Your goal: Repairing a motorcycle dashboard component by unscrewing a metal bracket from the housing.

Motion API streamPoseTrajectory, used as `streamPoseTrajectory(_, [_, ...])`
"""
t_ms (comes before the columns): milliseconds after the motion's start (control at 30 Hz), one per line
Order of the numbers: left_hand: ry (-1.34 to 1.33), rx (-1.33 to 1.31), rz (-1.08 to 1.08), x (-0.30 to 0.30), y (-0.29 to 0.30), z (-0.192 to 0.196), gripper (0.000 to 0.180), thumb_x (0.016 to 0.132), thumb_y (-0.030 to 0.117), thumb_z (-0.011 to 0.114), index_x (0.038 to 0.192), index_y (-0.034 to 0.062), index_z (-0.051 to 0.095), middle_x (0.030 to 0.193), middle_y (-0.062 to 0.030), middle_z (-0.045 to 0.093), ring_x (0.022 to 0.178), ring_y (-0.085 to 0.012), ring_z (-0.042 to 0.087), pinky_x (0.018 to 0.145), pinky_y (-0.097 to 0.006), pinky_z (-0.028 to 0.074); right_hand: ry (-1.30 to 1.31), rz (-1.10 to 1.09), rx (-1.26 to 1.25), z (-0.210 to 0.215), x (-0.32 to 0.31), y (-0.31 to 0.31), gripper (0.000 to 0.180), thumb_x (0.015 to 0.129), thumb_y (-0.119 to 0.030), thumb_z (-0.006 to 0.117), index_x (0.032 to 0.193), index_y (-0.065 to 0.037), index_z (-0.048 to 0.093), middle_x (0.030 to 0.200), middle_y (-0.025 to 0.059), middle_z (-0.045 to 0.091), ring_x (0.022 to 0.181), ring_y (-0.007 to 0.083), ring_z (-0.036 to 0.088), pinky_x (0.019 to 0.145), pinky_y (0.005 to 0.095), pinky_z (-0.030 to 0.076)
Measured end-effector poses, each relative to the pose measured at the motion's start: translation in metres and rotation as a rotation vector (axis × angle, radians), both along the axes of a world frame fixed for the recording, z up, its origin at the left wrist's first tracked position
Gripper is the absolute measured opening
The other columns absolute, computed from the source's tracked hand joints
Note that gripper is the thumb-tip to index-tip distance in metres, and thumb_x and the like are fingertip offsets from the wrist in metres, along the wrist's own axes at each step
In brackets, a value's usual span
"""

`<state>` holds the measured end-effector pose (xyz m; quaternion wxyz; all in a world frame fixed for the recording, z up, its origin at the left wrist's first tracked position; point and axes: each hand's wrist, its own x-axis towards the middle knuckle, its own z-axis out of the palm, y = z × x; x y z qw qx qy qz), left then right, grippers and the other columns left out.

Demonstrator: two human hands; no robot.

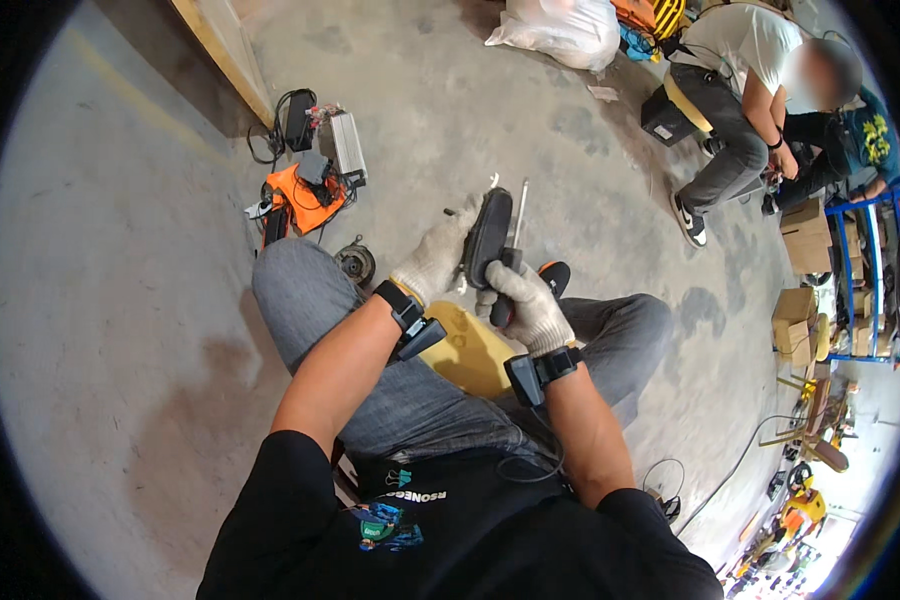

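Observation:
Both of my hands wear pale knitted work gloves and meet in front of my lap. My left hand (436, 254) is closed on a long black part (487, 236) with rounded ends, held nearly upright. Small white bits stick out at its top and its lower edge; its exact kind I cannot make out. My right hand (534, 308) grips a screwdriver (521, 214) by its dark and red handle. The shaft points up, away from me, just right of the black part, and its tip touches nothing. The fingertips of my left hand are partly hidden behind the part.
Below my hands lies a yellow surface (468, 350) between my legs. On the floor at left are a round metal part (355, 262), an orange piece (306, 200), a silver box (348, 148) and cables. Another person (740, 110) sits at upper right, near cardboard boxes (806, 238) and a blue rack (875, 270).

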<state>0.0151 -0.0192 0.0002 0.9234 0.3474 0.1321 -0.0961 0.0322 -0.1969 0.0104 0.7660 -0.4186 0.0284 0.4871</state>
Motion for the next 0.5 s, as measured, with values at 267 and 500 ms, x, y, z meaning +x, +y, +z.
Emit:
streamPoseTrajectory(267, [0.056, -0.028, -0.035, 0.001, -0.001, -0.016, 0.052, 0.113, 0.048, 0.038, 0.134, 0.0044, 0.060, 0.117, -0.0124, 0.070, 0.102, -0.0230, 0.071, 0.091, -0.035, 0.060, -0.145, -0.042, -0.251, 0.000, -0.001, 0.005, 0.035, 0.094, -0.031, 0.079, 0.109, -0.005, 0.062, 0.077, 0.0022, 0.062, 0.061, 0.0119, 0.061, 0.053, 0.0268, 0.051])
streamPoseTrajectory(500, [0.093, 0.101, -0.046, 0.001, 0.004, -0.015, 0.043, 0.113, 0.042, 0.043, 0.129, 0.0052, 0.060, 0.109, -0.0116, 0.070, 0.097, -0.0219, 0.071, 0.090, -0.035, 0.061, -0.491, 0.032, -0.751, 0.022, 0.007, -0.001, 0.045, 0.090, -0.025, 0.073, 0.121, 0.004, 0.058, 0.088, 0.0034, 0.062, 0.068, 0.0125, 0.064, 0.059, 0.0268, 0.052])
